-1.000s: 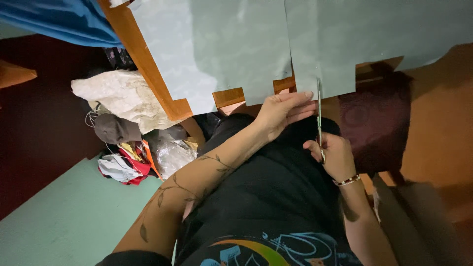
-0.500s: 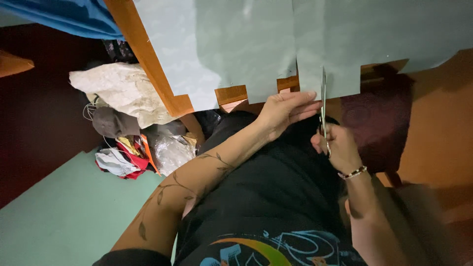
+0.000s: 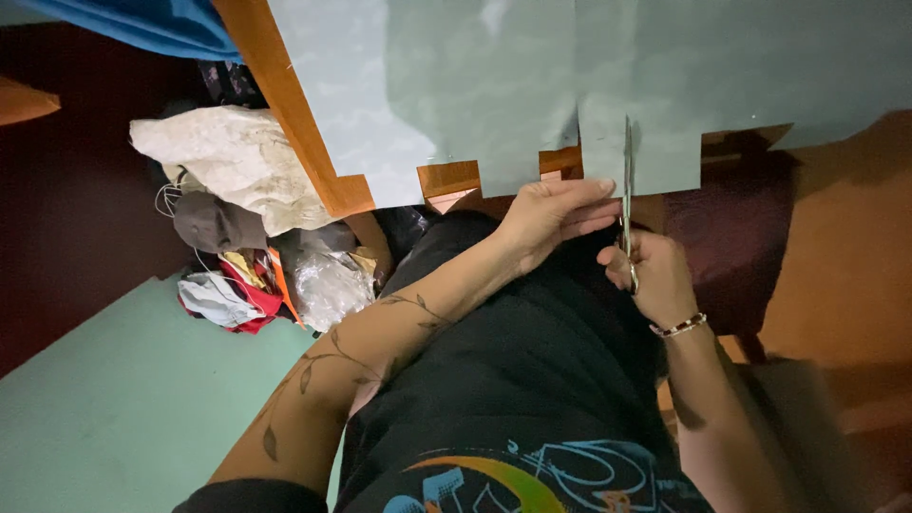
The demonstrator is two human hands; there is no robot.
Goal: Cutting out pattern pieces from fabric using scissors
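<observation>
1. Now the right hand (image 3: 655, 275) grips scissors (image 3: 626, 190), blades pointing up into the pale green sheet (image 3: 627, 142) hanging over the bench (image 3: 304, 142) edge.
2. Just beside, left hand (image 3: 551, 214) fingers (image 3: 594, 195) pinch the sheet's lower edge.
3. Bundled bags (image 3: 237, 237) lie on the floor.

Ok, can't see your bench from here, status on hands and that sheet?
Right hand gripping scissors, blades in grey-green sheet. Left hand at sheet's hanging edge. Nothing blocking the blades.
</observation>
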